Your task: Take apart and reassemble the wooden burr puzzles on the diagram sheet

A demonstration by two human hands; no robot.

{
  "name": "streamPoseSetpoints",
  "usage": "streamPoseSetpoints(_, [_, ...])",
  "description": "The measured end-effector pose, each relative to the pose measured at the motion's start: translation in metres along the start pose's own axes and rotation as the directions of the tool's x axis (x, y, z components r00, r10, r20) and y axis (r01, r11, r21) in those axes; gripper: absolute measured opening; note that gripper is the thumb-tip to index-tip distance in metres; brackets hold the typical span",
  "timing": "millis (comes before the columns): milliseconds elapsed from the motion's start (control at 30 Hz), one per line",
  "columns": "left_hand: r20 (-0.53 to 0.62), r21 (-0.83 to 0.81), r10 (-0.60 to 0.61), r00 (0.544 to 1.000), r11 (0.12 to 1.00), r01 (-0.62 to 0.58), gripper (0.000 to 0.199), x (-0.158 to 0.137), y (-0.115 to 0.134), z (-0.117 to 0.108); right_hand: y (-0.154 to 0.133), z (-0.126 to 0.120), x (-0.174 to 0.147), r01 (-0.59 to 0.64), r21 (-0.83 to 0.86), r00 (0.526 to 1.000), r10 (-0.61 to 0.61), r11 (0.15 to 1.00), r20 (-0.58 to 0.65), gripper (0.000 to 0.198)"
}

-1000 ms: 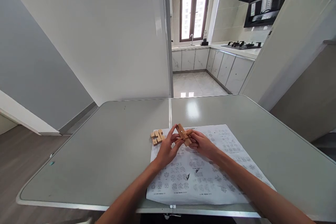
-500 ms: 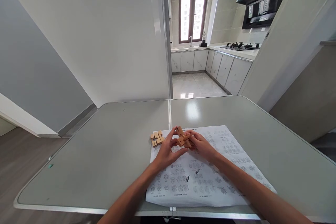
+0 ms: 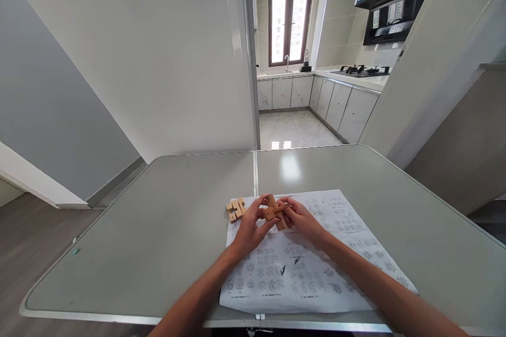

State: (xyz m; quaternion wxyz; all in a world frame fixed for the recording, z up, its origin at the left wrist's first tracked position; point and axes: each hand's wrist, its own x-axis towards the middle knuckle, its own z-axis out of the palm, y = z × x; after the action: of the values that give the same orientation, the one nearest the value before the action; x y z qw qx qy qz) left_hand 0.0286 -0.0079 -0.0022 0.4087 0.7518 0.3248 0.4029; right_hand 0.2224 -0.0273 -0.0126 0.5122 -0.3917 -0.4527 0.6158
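Notched wooden pieces (image 3: 269,214), smooth, square-edged, pale brown, fitted crosswise, held just above a printed sheet. Left hand (image 3: 249,228): fingers and thumb curled closed on one side of these pieces. Right hand (image 3: 301,217): fingers bent, pinching the opposite side. Further wooden blocks (image 3: 236,210), notched and grouped together, at the sheet's far left corner. Paper sheet (image 3: 272,301): thin, white, lightly creased, covered in small diagrams. Table (image 3: 118,242): matt grey-green top, pale metallic edging, rounded corners.
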Motion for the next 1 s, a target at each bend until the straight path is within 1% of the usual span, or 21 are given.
streamPoseSetpoints(100, [-0.042,0.038,-0.014,0.999,0.999,0.015,0.053,0.001,0.0,-0.001,0.002,-0.002,0.001,0.002,0.014,0.998,-0.002,1.0,0.055,0.042])
streamPoseSetpoints(200, [-0.08,0.073,-0.026,0.996,0.997,0.031,0.048,0.003,0.0,-0.003,0.003,-0.004,0.002,-0.012,0.067,0.994,0.004,0.998,0.108,0.039])
streamPoseSetpoints(300, [-0.06,0.083,-0.032,0.998,0.996,0.037,0.047,0.004,0.0,-0.004,0.002,-0.007,0.004,-0.05,0.146,0.991,0.031,0.988,0.133,0.038])
streamPoseSetpoints(367, [-0.051,0.055,-0.023,0.998,0.998,0.026,0.05,0.005,0.001,-0.003,0.001,-0.01,0.005,-0.071,0.201,0.992,0.049,0.977,0.115,0.038])
streamPoseSetpoints(467, [-0.099,0.021,0.006,0.995,1.0,-0.004,0.054,0.006,0.001,-0.001,-0.001,-0.015,0.009,-0.065,0.281,0.998,0.06,0.957,0.024,0.037])
streamPoseSetpoints(533, [-0.154,0.054,0.022,0.988,0.998,-0.014,0.051,0.008,0.0,0.0,-0.002,-0.019,0.013,-0.039,0.323,0.997,0.057,0.946,-0.045,0.036])
streamPoseSetpoints(600, [-0.207,0.106,0.021,0.978,0.994,0.001,0.046,0.008,0.0,0.0,-0.002,-0.024,0.016,-0.014,0.362,0.993,0.055,0.932,-0.104,0.034])
streamPoseSetpoints(700, [-0.246,0.139,-0.018,0.969,0.989,0.053,0.04,0.009,0.0,-0.001,-0.001,-0.032,0.02,0.036,0.413,0.979,0.05,0.91,-0.196,0.031])
streamPoseSetpoints(767, [-0.24,0.139,-0.037,0.97,0.988,0.072,0.036,0.009,0.001,-0.002,0.0,-0.037,0.022,0.085,0.428,0.964,0.035,0.9,-0.265,0.029])
streamPoseSetpoints(900, [-0.194,0.145,-0.037,0.98,0.987,0.066,0.031,0.008,0.002,0.0,0.005,-0.049,0.027,0.166,0.413,0.929,-0.002,0.896,-0.369,0.03])
streamPoseSetpoints(1000, [-0.166,0.158,-0.047,0.985,0.985,0.074,0.029,0.007,0.002,0.0,0.009,-0.058,0.031,0.247,0.404,0.891,-0.042,0.881,-0.453,0.033])
